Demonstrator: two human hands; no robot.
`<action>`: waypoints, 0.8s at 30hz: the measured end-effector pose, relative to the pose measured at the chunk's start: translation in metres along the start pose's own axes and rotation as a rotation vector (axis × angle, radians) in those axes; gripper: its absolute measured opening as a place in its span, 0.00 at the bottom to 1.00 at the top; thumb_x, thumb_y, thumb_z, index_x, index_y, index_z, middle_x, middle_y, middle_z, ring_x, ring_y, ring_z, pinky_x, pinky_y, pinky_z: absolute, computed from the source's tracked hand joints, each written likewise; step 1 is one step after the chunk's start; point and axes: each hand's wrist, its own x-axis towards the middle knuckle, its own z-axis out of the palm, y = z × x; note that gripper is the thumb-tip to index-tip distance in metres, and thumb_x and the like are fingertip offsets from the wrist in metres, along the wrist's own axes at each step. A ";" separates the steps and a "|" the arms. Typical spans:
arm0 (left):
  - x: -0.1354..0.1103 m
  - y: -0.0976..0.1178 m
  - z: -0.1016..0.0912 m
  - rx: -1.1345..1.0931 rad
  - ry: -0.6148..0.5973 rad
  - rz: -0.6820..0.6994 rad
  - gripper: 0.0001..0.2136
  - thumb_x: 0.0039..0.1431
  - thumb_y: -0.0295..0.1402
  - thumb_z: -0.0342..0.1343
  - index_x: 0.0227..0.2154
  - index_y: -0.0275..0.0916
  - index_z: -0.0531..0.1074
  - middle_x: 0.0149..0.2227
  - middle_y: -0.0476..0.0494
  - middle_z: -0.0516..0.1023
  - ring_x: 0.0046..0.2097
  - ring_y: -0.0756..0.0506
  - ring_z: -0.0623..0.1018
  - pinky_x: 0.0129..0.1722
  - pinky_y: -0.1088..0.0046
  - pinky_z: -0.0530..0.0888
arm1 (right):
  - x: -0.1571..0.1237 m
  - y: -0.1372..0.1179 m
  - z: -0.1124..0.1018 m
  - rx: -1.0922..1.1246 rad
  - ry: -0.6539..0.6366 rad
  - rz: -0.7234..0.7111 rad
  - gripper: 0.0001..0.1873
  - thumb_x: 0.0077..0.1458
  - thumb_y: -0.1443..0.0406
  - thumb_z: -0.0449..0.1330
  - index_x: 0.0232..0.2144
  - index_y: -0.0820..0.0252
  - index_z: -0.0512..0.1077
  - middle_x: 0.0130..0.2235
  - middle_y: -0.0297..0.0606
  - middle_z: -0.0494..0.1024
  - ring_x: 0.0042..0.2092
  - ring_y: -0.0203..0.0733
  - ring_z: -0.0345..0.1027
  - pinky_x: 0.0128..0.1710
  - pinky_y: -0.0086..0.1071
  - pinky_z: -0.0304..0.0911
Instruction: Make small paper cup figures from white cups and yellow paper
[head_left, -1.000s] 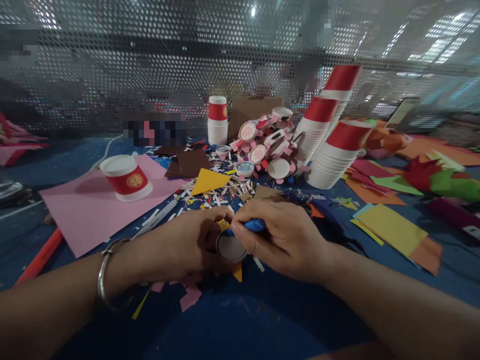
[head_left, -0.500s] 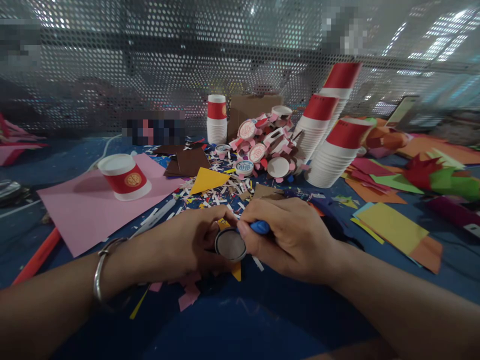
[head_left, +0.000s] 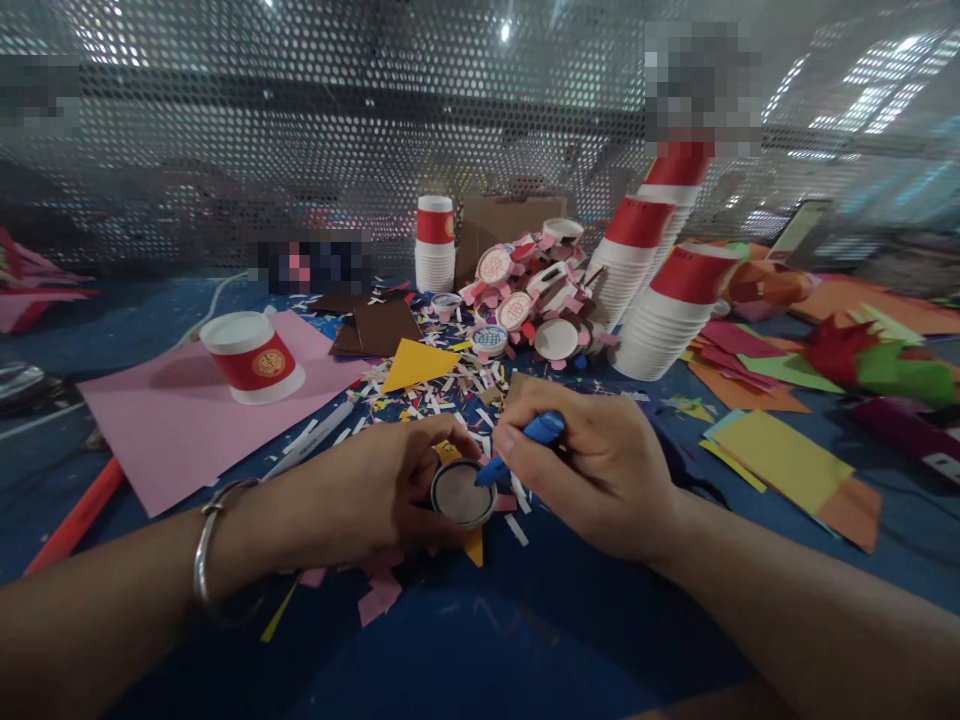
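Note:
My left hand (head_left: 375,490) is closed round a small paper cup (head_left: 461,493) that lies on its side on the blue table, its round white bottom facing me. A yellow paper piece (head_left: 474,545) sticks out beneath the cup. My right hand (head_left: 592,470) pinches a blue pen (head_left: 525,445), and the pen's tip touches the cup's right rim. A metal bangle (head_left: 206,545) circles my left wrist.
A pink sheet (head_left: 172,415) carries an upturned red-and-white cup (head_left: 251,355) at left. Behind lie a yellow triangle (head_left: 416,362), brown card (head_left: 379,325), paper scraps, a heap of decorated cups (head_left: 529,300) and leaning cup stacks (head_left: 660,290). Coloured sheets (head_left: 787,455) sit right. A perforated screen (head_left: 300,120) backs the table.
My right hand has lifted and drawn right, so the blue pen now shows clear of the fingers with its tip at the cup's rim. The left hand keeps the cup in place.

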 end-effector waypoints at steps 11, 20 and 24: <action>0.000 -0.006 -0.003 0.094 0.015 0.013 0.25 0.53 0.37 0.68 0.52 0.46 0.67 0.34 0.52 0.76 0.32 0.48 0.73 0.29 0.74 0.66 | 0.001 0.003 0.003 0.009 0.011 -0.030 0.09 0.62 0.67 0.57 0.28 0.60 0.68 0.26 0.33 0.70 0.26 0.33 0.61 0.27 0.30 0.57; 0.001 -0.006 -0.003 0.056 0.001 0.038 0.26 0.52 0.36 0.68 0.53 0.45 0.66 0.36 0.50 0.77 0.33 0.47 0.73 0.29 0.74 0.67 | 0.001 0.002 0.003 0.012 0.014 -0.042 0.09 0.62 0.68 0.57 0.28 0.63 0.70 0.25 0.33 0.69 0.25 0.32 0.61 0.26 0.29 0.57; 0.003 -0.007 -0.002 0.109 0.041 0.035 0.26 0.51 0.40 0.69 0.52 0.45 0.68 0.30 0.54 0.74 0.28 0.49 0.71 0.25 0.75 0.63 | 0.002 0.003 0.004 -0.001 0.023 -0.058 0.10 0.62 0.68 0.57 0.27 0.63 0.70 0.25 0.33 0.69 0.25 0.31 0.60 0.26 0.28 0.56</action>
